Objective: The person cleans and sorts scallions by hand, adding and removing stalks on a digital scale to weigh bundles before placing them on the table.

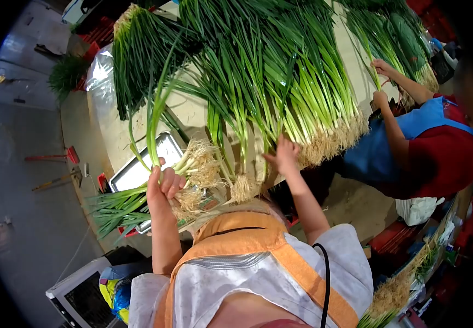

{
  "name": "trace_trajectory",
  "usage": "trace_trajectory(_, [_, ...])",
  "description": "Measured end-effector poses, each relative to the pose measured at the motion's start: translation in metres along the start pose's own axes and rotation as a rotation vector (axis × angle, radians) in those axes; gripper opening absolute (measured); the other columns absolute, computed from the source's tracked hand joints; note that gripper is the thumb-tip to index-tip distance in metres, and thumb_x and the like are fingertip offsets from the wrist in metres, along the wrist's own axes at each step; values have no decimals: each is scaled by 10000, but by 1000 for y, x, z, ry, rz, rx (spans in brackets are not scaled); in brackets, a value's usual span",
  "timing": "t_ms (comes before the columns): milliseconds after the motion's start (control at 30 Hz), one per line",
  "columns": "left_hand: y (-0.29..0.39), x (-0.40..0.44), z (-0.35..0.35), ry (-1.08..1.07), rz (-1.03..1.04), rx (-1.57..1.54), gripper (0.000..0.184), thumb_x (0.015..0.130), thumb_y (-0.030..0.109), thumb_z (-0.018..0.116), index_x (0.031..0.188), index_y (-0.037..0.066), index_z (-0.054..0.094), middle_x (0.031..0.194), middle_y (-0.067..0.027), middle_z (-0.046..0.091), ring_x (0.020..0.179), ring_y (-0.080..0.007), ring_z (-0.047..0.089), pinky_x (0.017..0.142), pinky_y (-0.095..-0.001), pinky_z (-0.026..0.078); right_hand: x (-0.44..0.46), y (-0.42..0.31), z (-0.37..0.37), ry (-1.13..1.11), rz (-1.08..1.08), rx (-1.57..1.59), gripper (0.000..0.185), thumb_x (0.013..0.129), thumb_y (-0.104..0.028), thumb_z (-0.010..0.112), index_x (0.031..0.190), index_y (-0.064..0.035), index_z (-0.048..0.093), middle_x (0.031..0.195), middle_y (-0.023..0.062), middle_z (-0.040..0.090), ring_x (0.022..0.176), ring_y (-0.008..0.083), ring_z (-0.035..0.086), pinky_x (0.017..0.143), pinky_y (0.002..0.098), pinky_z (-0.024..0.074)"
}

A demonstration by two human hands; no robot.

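Observation:
My left hand [165,183] is closed around a few green garlic stalks [154,128], whose long leaves rise above my fist. Just beyond it, a metal tray [162,150] holds a bunch with white stems and bushy roots [201,164]; more leaves stick out to the left. My right hand [284,157] is at the near edge of the big pile of green garlic [313,93], fingers apart beside the stems. Whether a fingertip touches a stem is hard to tell. Several loose stalks [242,142] lie between my hands, roots towards me.
A co-worker in a blue apron [370,158] stands on the right, both hands on stalks [376,71]. Another bundle [143,60] lies at the table's far left, near clear plastic [100,68]. A red-headed broom [72,154] lies on the floor.

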State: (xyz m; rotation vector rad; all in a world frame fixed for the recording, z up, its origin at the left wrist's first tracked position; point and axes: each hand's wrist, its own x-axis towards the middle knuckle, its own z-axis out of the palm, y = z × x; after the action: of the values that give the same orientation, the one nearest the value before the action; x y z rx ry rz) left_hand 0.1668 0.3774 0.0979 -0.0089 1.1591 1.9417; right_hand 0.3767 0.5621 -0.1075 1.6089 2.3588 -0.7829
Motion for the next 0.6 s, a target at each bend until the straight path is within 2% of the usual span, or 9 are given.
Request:
trace_trajectory(100, [-5,-3,-1,-92,33,4,185,903,256,507,1003,101,499,496,86,241,410,-39,222,542,-240,320,4,-7,64,78,-94,-3,877,760,-106,644,1419,9,77,1437,210,231,1333,345,218,1097,454,159])
trace_trajectory(200, [-5,-5,-1,-51,123,-12,179,902,255,502,995,103,489,484,88,237,397,-41,221,538,-243,322,-3,-16,81,81,-421,-24,926,730,-69,675,1427,-8,67,1481,169,142,1354,319,181,1091,488,166])
trace_trajectory(233, [-5,-5,-2,-73,158,-19,176,913,244,493,1005,95,498,485,86,242,396,-40,224,535,-240,321,-7,-22,80,66,-516,-140,914,746,-146,681,1430,-23,87,1471,178,171,1354,317,183,1085,494,170])
trace_trajectory(333, [-2,-8,-2,-124,238,-6,172,924,225,474,1016,82,503,478,83,249,389,-42,224,527,-242,322,-19,-23,53,-92,-528,38,889,765,-220,677,1430,-42,114,1485,179,126,1373,300,130,1097,435,153])
trace_trajectory(367, [0,-9,0,-133,252,23,171,915,228,475,1007,85,488,470,82,246,384,-45,218,526,-247,324,-21,-21,42,33,-552,11,794,777,-315,676,1399,-60,254,1425,184,293,1326,300,267,1059,425,254])
trace_trajectory(467, [1,-11,-2,-148,277,103,172,902,223,474,1001,83,469,459,78,245,376,-54,216,522,-257,328,5,15,51,-31,-355,614,689,787,-326,679,1341,-55,371,1301,173,461,1205,305,434,989,404,361])
trace_trajectory(500, [0,-11,-3,-153,282,128,173,901,220,472,1003,81,467,457,76,246,375,-57,218,522,-260,329,7,15,54,99,-264,647,607,811,-329,661,1299,-53,426,1187,157,545,1076,292,534,912,392,429])
trace_trajectory(600, [-7,-10,-4,-144,274,125,175,893,208,477,1003,73,463,449,68,255,371,-69,231,515,-267,331,33,12,48,63,-142,593,606,815,-316,659,1307,-58,418,1206,172,527,1069,275,539,903,381,437])
